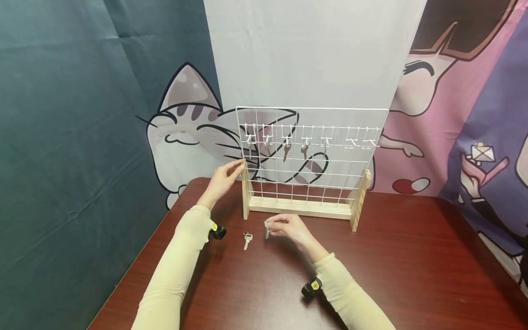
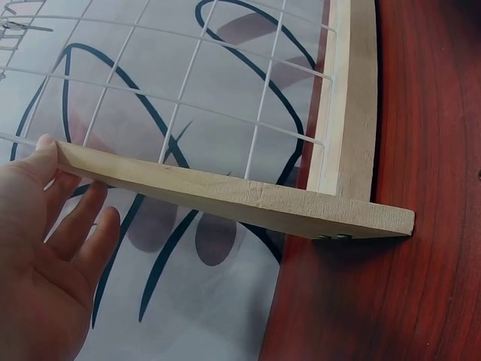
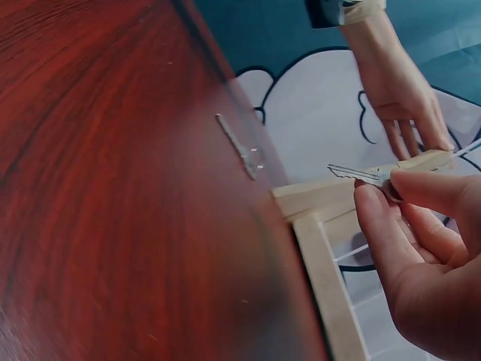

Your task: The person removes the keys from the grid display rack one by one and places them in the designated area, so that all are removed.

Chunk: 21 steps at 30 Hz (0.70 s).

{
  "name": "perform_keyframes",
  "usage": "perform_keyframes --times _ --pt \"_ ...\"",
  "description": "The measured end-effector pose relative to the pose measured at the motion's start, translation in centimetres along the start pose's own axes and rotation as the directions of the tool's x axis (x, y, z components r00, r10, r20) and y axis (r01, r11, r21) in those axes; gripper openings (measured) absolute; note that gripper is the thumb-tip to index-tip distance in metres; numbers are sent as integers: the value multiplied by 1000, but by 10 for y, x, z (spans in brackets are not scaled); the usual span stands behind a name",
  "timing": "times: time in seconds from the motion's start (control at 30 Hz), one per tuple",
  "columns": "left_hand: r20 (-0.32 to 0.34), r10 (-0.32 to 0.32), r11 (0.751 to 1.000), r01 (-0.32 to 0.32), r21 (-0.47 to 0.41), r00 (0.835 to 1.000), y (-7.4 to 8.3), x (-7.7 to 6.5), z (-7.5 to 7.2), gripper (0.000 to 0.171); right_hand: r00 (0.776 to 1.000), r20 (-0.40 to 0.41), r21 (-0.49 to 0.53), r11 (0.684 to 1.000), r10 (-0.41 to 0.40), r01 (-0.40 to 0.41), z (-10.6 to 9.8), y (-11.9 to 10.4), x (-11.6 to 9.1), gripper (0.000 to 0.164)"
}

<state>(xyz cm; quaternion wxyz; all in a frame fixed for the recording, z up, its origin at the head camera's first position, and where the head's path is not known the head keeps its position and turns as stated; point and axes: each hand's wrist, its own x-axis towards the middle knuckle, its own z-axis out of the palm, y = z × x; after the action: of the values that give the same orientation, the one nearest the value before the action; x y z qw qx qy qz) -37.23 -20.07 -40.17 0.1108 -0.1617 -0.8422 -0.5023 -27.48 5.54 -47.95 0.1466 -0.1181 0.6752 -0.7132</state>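
- Right hand (image 1: 291,229) pinches a key (image 1: 267,230) at the wire rack's (image 1: 300,208) seven o'clock.
- Left hand (image 1: 222,181) grips its nine-o'clock post (image 1: 245,197).
- Second key (image 1: 248,239): lies eight o'clock from the first.
- Yellow wrist labels (image 1: 316,284), unreadable from here.

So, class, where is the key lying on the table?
In the head view, the key lies on the table, left of the right hand, in front of the left wooden post.

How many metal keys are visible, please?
7: five metal keys hang on the white wire grid, one lies on the red-brown table, one is in the right hand.
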Motion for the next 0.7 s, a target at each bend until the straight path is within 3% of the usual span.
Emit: perform_keyframes --times 0.37,0.7 --pt "0 0 1000 0 5 1000 1 -2 0 49 999 22 -31 998 49 -48 12 15 7 27" --pt "-1 0 1000 0 16 1000 -1 -2 0 48 997 41 -131 989 70 -65 21 22 11 27"
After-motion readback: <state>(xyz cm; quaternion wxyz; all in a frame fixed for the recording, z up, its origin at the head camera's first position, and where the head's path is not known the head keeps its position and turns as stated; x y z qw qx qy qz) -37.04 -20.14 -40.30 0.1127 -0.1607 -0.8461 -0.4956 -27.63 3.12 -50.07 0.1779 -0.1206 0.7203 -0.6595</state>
